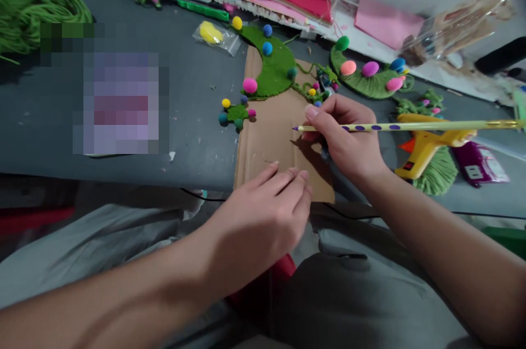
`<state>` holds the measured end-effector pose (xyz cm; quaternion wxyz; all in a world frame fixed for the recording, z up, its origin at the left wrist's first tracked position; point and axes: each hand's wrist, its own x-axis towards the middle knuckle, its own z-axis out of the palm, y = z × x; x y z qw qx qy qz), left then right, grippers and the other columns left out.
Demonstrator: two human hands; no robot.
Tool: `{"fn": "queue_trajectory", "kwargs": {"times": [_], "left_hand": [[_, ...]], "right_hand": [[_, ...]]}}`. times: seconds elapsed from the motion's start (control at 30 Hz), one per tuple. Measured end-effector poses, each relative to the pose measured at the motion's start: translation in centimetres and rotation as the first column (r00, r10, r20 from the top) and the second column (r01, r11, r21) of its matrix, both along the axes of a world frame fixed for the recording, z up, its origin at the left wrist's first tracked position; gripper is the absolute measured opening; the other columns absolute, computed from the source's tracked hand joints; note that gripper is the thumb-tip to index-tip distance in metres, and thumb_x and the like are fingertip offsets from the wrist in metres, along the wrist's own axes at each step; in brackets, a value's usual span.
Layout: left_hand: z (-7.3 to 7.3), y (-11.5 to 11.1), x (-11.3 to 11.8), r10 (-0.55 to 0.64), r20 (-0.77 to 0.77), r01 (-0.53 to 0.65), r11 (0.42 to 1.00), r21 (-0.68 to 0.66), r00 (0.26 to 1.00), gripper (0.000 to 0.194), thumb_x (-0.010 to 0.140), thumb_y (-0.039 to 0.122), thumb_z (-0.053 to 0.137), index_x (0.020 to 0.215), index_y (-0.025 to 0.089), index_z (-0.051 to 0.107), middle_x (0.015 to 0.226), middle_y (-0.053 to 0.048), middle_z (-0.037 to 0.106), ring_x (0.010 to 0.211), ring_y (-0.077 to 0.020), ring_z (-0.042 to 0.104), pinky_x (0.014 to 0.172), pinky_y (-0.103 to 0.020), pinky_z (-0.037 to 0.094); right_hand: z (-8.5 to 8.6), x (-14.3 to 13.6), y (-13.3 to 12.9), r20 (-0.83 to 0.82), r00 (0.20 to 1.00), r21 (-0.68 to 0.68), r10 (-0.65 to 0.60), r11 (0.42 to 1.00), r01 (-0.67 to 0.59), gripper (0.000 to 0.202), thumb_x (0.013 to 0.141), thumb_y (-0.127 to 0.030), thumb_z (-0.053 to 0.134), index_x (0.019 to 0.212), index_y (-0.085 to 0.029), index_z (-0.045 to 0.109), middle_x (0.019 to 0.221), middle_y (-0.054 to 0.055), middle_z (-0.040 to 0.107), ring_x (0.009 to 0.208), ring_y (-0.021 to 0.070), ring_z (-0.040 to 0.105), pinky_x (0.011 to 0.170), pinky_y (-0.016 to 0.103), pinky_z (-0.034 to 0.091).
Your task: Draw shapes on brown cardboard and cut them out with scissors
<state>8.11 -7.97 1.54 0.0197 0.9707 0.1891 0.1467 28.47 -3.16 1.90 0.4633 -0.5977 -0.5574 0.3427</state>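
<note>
Logging the head view from my remote station, I take the cardboard sheet point(267, 135) as landmark. It lies on the dark table point(193, 135), its longer axis running away from the person.

Right hand point(351, 146): over the sheet's right side, fingers closed round a pale yellow pencil point(405, 126) with purple spots, gripped near its point. The barrel runs nearly level across the view, point to the left over the middle of the sheet, far end well beyond the sheet's right edge. I cannot tell whether the point touches the surface.

Left hand point(271, 209): over the sheet's near part, palm down, fingers extended and close together, gripping nothing I can see. The pencil point lies on the far side of its fingertips, slightly to the right. I judge the right hand the nearer to that point, since it holds the pencil just behind it.

Around the sheet: a green crescent point(279, 67) with coloured balls overlaps its far end; a small green star point(237, 113) lies at its left edge. A yarn-wrapped crescent point(364, 80) lies off its far right, a yellow glue gun point(425, 154) to its right, past the right hand. Green yarn point(36, 4) sits far left of it.
</note>
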Motion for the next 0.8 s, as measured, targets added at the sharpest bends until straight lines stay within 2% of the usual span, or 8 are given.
{"fn": "queue_trajectory", "kwargs": {"times": [0.17, 0.27, 0.33, 0.43, 0.53, 0.63, 0.73, 0.8], "left_hand": [[-0.3, 0.9, -3.6, -0.013, 0.048, 0.018, 0.994, -0.110, 0.999, 0.042, 0.102, 0.007, 0.035, 0.132, 0.011, 0.063, 0.136, -0.012, 0.067, 0.133, -0.0256, 0.059, 0.118, -0.050, 0.044], [-0.7, 1.5, -6.0, 0.014, 0.075, -0.003, 0.988, -0.157, 0.997, 0.047, 0.104, 0.007, 0.028, 0.135, 0.016, 0.061, 0.136, -0.006, 0.067, 0.138, -0.0191, 0.055, 0.123, -0.045, 0.038], [-1.0, 1.6, -7.1, 0.057, 0.108, -0.042, 0.990, -0.134, 0.992, 0.048, 0.105, 0.007, 0.026, 0.135, 0.021, 0.061, 0.138, -0.001, 0.066, 0.138, -0.0145, 0.054, 0.126, -0.040, 0.031], [-1.0, 1.7, -7.9, 0.118, 0.093, -0.109, 0.990, -0.092, 0.989, 0.040, 0.106, 0.012, 0.034, 0.132, 0.020, 0.064, 0.138, 0.002, 0.067, 0.135, -0.0158, 0.054, 0.125, -0.034, 0.030], [-1.0, 1.9, -8.0, 0.076, 0.083, -0.075, 0.997, -0.021, 0.994, 0.041, 0.104, 0.012, 0.033, 0.127, 0.016, 0.067, 0.128, -0.002, 0.070, 0.125, -0.0210, 0.059, 0.126, -0.038, 0.024], [-1.5, 2.1, -7.9, -0.011, 0.057, 0.012, 1.000, -0.001, 0.998, 0.042, 0.102, 0.015, 0.033, 0.129, 0.015, 0.065, 0.135, -0.007, 0.066, 0.124, -0.0269, 0.058, 0.127, -0.045, 0.019], [-2.2, 2.3, -8.0, -0.008, 0.062, 0.008, 1.000, -0.013, 0.998, 0.040, 0.099, 0.020, 0.043, 0.134, 0.017, 0.062, 0.149, -0.008, 0.057, 0.136, -0.0299, 0.050, 0.129, -0.046, 0.018], [-2.5, 2.3, -8.1, 0.021, 0.100, -0.020, 1.000, -0.013, 0.995, 0.039, 0.097, 0.023, 0.050, 0.133, 0.019, 0.062, 0.150, -0.006, 0.057, 0.139, -0.0296, 0.047, 0.130, -0.046, 0.016]], "right_hand": [[0.9, 0.1, -0.3, 0.037, 0.997, -0.011, 0.071, 0.997, -0.071, 0.037, 0.085, -0.051, 0.079, 0.068, -0.023, 0.060, 0.061, -0.001, 0.063, 0.055, 0.0142, 0.061, 0.053, 0.028, 0.049], [1.8, -1.0, 0.8, 0.038, 0.976, -0.030, 0.215, 0.976, -0.214, 0.036, 0.080, -0.050, 0.083, 0.070, -0.022, 0.063, 0.059, -0.002, 0.063, 0.050, 0.0116, 0.055, 0.049, 0.026, 0.045], [2.4, -2.5, 2.4, -0.007, 0.932, -0.041, 0.364, 0.931, -0.364, 0.032, 0.077, -0.047, 0.086, 0.075, -0.021, 0.068, 0.064, -0.002, 0.066, 0.054, 0.0112, 0.057, 0.050, 0.024, 0.045], [2.9, -5.7, 5.1, -0.028, 0.845, -0.133, 0.534, 0.836, -0.532, 0.035, 0.077, -0.052, 0.084, 0.077, -0.019, 0.072, 0.070, -0.001, 0.069, 0.064, 0.0112, 0.061, 0.056, 0.022, 0.048], [2.6, -8.9, 7.1, -0.093, 0.839, -0.150, 0.536, 0.825, -0.544, 0.045, 0.087, -0.061, 0.072, 0.070, -0.019, 0.065, 0.060, -0.004, 0.057, 0.059, 0.0086, 0.056, 0.054, 0.020, 0.045], [1.7, -10.8, 7.7, -0.164, 0.829, -0.161, 0.535, 0.814, -0.557, 0.046, 0.091, -0.061, 0.067, 0.070, -0.021, 0.055, 0.060, -0.004, 0.055, 0.060, 0.0092, 0.060, 0.054, 0.019, 0.047], [1.1, -11.2, 7.6, -0.090, 0.859, -0.157, 0.503, 0.845, -0.511, 0.045, 0.091, -0.053, 0.071, 0.068, -0.022, 0.047, 0.062, -0.005, 0.055, 0.062, 0.0100, 0.061, 0.057, 0.020, 0.050], [1.1, -11.2, 7.5, 0.007, 0.880, -0.156, 0.475, 0.870, -0.468, 0.044, 0.094, -0.047, 0.069, 0.067, -0.022, 0.045, 0.062, -0.005, 0.053, 0.064, 0.0103, 0.061, 0.060, 0.020, 0.051]]}}
